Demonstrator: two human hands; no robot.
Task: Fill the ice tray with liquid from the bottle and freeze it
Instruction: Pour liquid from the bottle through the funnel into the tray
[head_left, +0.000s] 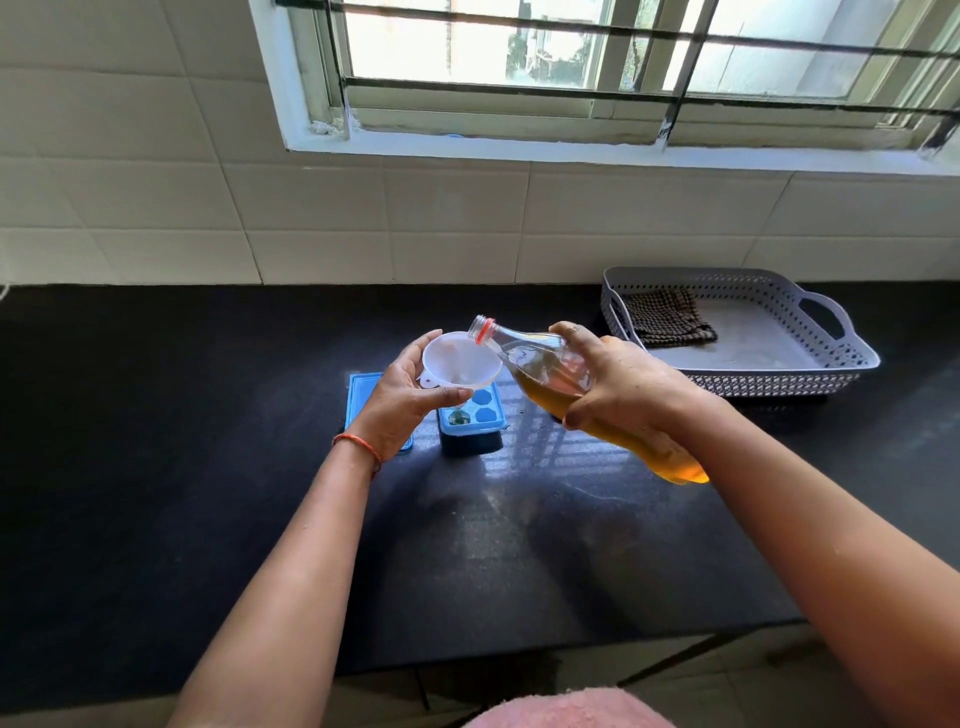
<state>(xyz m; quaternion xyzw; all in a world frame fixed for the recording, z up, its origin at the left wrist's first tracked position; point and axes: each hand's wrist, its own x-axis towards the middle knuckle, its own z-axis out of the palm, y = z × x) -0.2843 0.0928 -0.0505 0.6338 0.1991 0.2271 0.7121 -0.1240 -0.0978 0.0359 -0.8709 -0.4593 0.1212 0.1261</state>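
Left hand (397, 410) fingers (453, 397) curling round funnel (460, 364) rim, keeping spout hanging over ice tray (485, 414); I'm judging aim is one cell at a time. Right hand (623, 387) fingers (563, 331) wrapping bottle (540, 364), tipping open neck over funnel mouth. Amber liquid pooling in body, not yet reaching neck. Ice tray sitting in middle of worktop (208, 441), blue lid (361, 397) lying just beside, left. Basket (857, 358) holding cloth (667, 325), standing well apart near back right corner.

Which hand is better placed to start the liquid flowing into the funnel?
The right hand: it grips the tilted bottle, whose open neck lies over the funnel. The left hand is busy holding that funnel above the ice tray.
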